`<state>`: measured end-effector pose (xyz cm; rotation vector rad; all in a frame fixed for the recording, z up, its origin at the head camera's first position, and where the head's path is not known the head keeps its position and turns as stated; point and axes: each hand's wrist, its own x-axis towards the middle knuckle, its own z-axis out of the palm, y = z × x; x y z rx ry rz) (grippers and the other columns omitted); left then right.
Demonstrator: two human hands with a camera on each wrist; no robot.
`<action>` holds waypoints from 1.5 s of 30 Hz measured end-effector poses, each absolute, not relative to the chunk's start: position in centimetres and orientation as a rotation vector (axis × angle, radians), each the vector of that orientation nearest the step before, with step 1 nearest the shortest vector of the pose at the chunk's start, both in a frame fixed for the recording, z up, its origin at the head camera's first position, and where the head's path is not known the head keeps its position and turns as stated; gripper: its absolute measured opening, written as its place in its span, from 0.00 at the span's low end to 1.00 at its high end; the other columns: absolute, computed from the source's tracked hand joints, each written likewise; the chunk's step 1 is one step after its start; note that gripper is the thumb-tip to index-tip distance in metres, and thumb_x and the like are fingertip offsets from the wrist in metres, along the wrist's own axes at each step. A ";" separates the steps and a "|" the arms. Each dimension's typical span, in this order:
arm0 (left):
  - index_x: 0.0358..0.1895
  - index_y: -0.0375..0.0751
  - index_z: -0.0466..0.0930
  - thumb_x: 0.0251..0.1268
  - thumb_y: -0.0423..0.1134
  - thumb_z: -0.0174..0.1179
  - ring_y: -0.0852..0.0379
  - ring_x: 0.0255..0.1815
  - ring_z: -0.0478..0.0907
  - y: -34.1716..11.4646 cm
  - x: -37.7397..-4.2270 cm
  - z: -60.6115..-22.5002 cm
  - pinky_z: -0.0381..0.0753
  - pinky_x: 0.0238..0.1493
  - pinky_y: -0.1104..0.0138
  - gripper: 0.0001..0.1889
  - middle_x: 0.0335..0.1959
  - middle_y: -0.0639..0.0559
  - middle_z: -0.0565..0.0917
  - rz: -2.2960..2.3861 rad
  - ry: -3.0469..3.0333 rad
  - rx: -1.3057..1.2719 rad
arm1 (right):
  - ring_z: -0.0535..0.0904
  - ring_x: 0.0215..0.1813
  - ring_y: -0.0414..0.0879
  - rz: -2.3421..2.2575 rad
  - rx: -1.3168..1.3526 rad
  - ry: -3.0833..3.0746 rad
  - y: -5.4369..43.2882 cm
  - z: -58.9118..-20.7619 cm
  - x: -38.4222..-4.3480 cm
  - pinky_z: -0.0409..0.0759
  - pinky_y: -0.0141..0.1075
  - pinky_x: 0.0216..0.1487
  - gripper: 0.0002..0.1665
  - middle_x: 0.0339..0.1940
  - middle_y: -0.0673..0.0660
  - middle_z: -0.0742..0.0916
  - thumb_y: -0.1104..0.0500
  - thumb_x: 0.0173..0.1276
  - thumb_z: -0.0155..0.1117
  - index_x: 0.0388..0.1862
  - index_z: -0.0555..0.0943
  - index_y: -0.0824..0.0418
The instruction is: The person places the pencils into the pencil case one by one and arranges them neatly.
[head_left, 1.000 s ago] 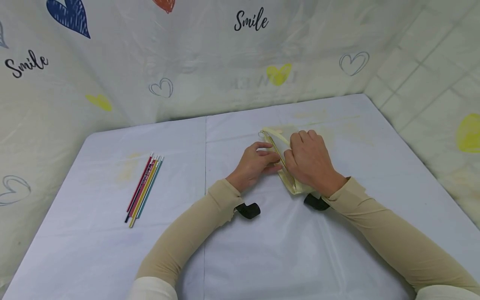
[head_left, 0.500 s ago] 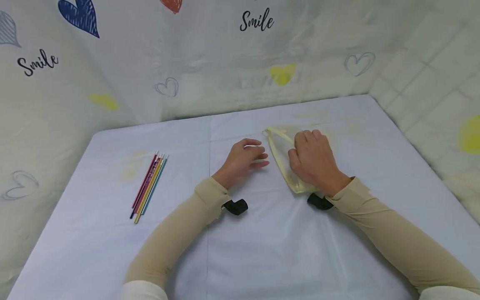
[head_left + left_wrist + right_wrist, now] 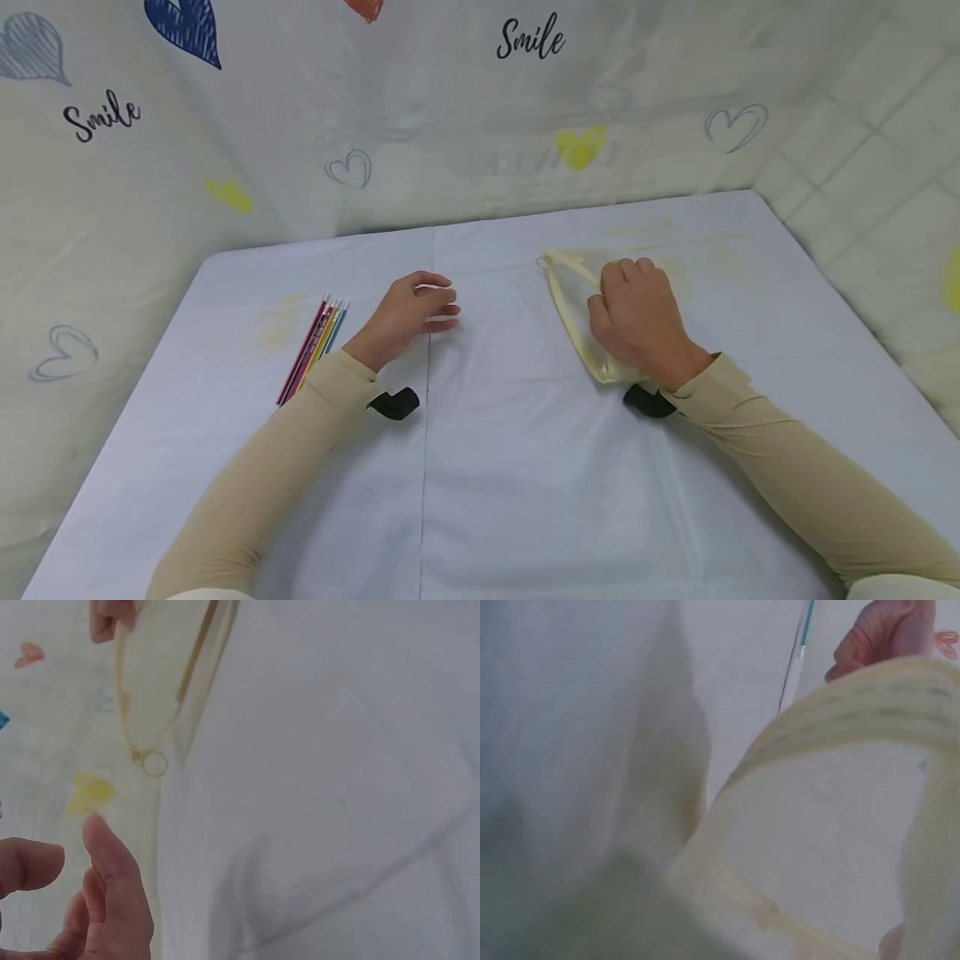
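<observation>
My right hand (image 3: pixel 641 312) grips the far-right edge of a pale yellow, see-through zip pouch (image 3: pixel 567 318), whose mouth gapes wide. A small metal ring (image 3: pixel 154 763) hangs at the pouch's end in the left wrist view. From the right wrist, the yellow rim band (image 3: pixel 840 712) arches up close to the camera. My left hand (image 3: pixel 411 315) is in the air left of the pouch, fingers loosely bent and holding nothing. Just left of it lies a row of several pencils (image 3: pixel 309 350), red, yellow and teal, their lower ends partly hidden by the left sleeve.
A white cloth with a crease line covers the table (image 3: pixel 510 467). Behind it hangs a pale curtain (image 3: pixel 435 108) printed with hearts and "Smile". Black wrist camera mounts (image 3: pixel 395 404) sit under both cuffs.
My left hand has let go of the pouch's zip edge and moved left towards the pencils. The pouch mouth has widened. My right hand keeps its grip in about the same place.
</observation>
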<state>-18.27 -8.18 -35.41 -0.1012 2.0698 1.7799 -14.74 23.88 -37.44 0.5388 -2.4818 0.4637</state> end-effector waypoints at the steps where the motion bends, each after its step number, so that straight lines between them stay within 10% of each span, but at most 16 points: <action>1: 0.71 0.35 0.67 0.76 0.40 0.59 0.45 0.61 0.82 -9.0 -18.3 -35.3 0.90 0.60 0.60 0.26 0.59 0.39 0.79 1.764 2.084 -0.105 | 0.55 0.24 0.53 0.466 0.538 -2.483 23.9 -37.4 -14.7 0.51 0.37 0.29 0.13 0.17 0.56 0.63 0.65 0.62 0.43 0.17 0.60 0.60; 45: 0.71 0.33 0.63 0.77 0.49 0.60 0.72 0.45 0.85 -29.4 -17.2 -36.6 0.88 0.55 0.75 0.31 0.49 0.58 0.81 1.422 2.316 -0.318 | 0.54 0.23 0.53 0.441 0.534 -2.470 23.8 -37.6 -15.0 0.49 0.37 0.27 0.13 0.17 0.56 0.62 0.66 0.61 0.42 0.17 0.59 0.60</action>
